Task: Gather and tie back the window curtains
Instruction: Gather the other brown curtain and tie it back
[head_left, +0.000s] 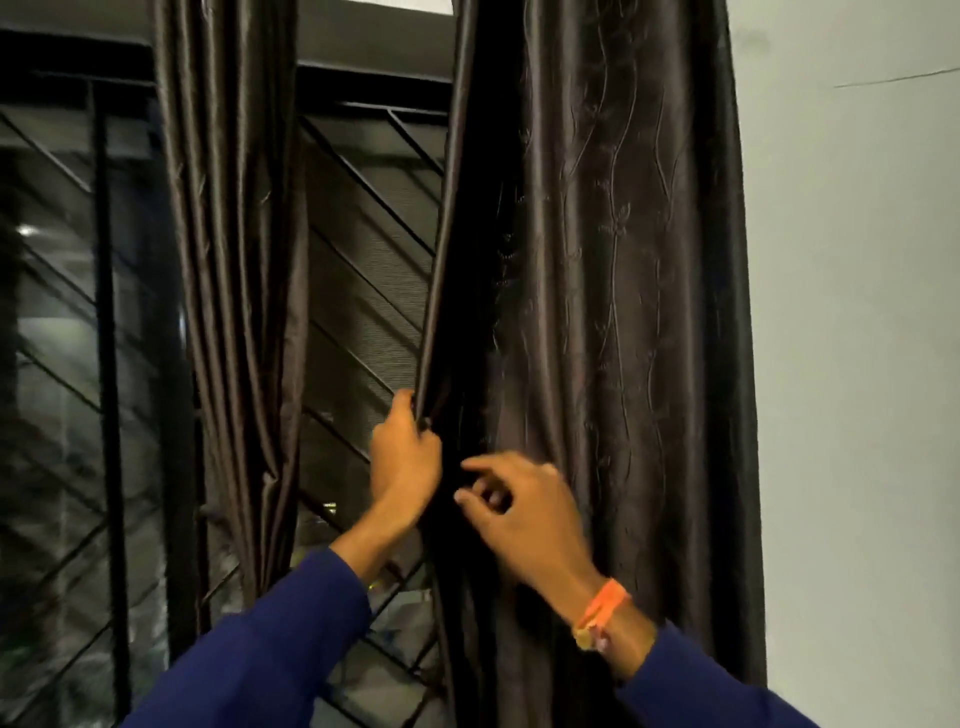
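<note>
Two dark brown satin curtains hang before a window. The right curtain (623, 286) is wide, with an embroidered vine pattern, and reaches the wall. The left curtain (234, 260) hangs as a narrow bunched column. My left hand (405, 462) is shut on the inner edge of the right curtain, pinching its folds at mid height. My right hand (524, 514) hovers just to the right of it in front of the same curtain, fingers apart and curled, slightly blurred, holding nothing that I can see. An orange band (602, 608) circles my right wrist.
Behind the curtains is a window (363, 270) with black diagonal grille bars and dark glass. A black vertical frame post (109, 364) stands at the left. A pale plain wall (857, 364) borders the right curtain.
</note>
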